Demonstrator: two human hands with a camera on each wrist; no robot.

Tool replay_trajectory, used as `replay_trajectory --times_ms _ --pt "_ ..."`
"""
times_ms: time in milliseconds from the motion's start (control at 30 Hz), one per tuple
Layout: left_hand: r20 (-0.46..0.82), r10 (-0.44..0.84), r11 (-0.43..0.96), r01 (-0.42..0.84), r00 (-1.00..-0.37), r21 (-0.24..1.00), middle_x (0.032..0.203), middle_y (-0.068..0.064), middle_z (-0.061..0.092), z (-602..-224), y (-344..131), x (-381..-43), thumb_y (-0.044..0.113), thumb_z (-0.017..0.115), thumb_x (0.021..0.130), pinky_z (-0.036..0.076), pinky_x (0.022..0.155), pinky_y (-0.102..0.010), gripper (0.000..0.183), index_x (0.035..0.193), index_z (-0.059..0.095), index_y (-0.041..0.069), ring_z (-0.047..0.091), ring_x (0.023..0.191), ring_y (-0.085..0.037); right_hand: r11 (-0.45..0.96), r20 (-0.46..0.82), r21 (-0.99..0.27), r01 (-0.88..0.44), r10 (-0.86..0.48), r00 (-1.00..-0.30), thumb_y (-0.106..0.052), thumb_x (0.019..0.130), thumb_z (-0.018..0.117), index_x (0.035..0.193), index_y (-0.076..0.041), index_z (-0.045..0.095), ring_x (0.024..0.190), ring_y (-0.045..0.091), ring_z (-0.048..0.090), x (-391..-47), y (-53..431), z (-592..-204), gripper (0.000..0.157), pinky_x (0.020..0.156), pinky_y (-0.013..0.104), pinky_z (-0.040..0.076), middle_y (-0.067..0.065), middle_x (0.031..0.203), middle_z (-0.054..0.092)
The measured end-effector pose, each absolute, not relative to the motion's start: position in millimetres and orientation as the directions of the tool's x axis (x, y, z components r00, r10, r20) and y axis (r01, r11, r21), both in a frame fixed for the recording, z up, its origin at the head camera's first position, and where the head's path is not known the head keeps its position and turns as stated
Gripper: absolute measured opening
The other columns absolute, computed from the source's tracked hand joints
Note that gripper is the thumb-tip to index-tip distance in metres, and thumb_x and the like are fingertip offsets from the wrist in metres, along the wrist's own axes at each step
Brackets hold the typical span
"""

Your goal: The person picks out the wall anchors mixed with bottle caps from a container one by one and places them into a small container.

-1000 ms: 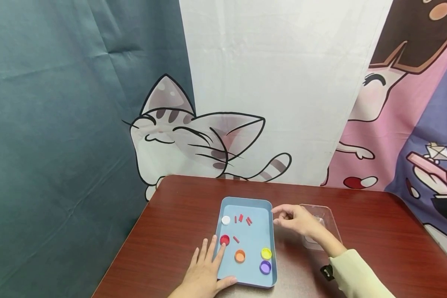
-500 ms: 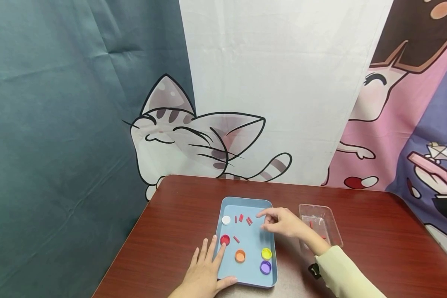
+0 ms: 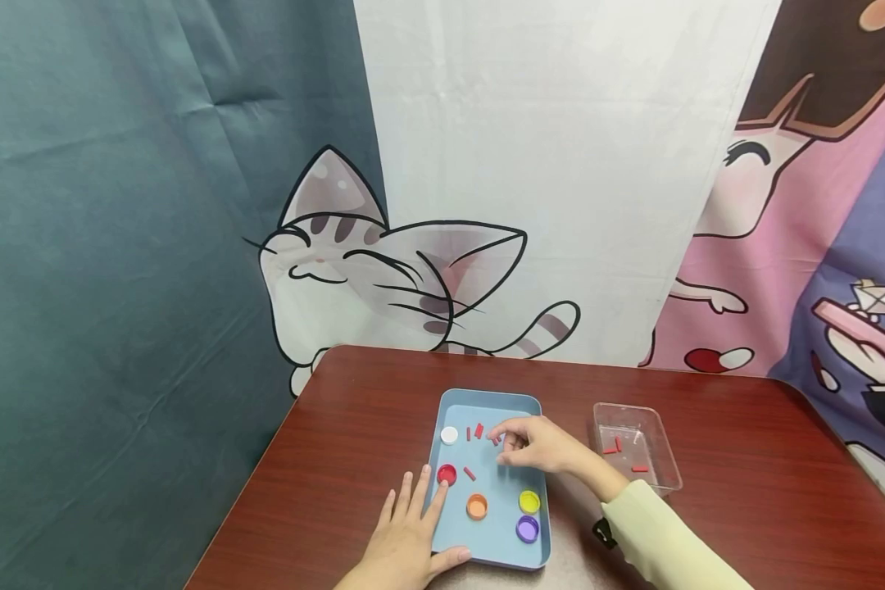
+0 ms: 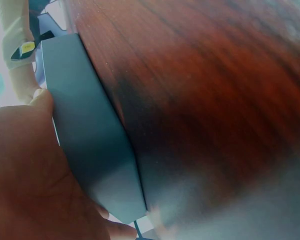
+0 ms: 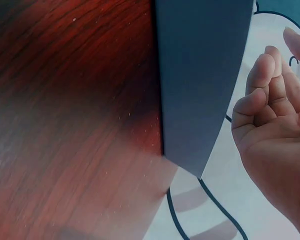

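Observation:
My left hand [image 3: 401, 541] lies with spread fingers over the left edge of a blue tray [image 3: 501, 553], one fingertip beside a red round cap [image 3: 447, 474]. The left wrist view shows its palm against the tray's outer wall [image 4: 85, 115]. My right hand [image 3: 537, 445] hovers over the tray's right half, index finger and thumb apart near a pair of small red sticks [image 3: 496, 440], which it partly covers. In the right wrist view the other fingers [image 5: 262, 70] are loosely bent, with nothing seen in them. More red sticks [image 3: 478, 431] lie at the far end, and one red stick [image 3: 469, 474] near the middle.
The tray also holds a white cap [image 3: 449, 435], an orange cap [image 3: 477, 506], a yellow cap [image 3: 529, 501] and a purple cap [image 3: 527, 528]. Right of it, a clear plastic box [image 3: 660, 447] with red sticks [image 3: 639, 469] inside stands on the brown table [image 3: 324, 492].
My right hand has moved left from beside the clear box, over the tray's right rim, to the red sticks. The box's contents have come into view. My left hand stays put.

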State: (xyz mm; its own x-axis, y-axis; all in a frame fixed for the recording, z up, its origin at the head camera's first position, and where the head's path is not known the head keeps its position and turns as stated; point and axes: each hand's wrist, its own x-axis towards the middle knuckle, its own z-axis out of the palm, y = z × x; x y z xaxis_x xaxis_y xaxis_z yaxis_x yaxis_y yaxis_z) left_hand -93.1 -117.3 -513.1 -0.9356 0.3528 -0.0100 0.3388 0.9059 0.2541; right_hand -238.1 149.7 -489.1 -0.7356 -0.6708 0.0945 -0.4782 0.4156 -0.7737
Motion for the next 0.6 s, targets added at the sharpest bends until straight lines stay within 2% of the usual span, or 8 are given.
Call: replay_trajectory --times_ms 600 --pt "-0.014 0.355 0.905 0.339 -0.935 0.258 0.166 -0.020 0.021 -512.9 -117.0 -93.2 0.078 0.049 0.088 0.028 0.112 -0.066 0.097 0.158 0.036 0.013 0.024 0.149 -0.048 0.404 0.035 -0.749 -0.526 -0.768 -0.640 -0.014 0.087 0.080 0.119 -0.001 0.070 0.064 -0.001 0.054 -245.2 123.9 -497.8 0.035 0.062 0.019 0.049 -0.009 0.071 0.064"
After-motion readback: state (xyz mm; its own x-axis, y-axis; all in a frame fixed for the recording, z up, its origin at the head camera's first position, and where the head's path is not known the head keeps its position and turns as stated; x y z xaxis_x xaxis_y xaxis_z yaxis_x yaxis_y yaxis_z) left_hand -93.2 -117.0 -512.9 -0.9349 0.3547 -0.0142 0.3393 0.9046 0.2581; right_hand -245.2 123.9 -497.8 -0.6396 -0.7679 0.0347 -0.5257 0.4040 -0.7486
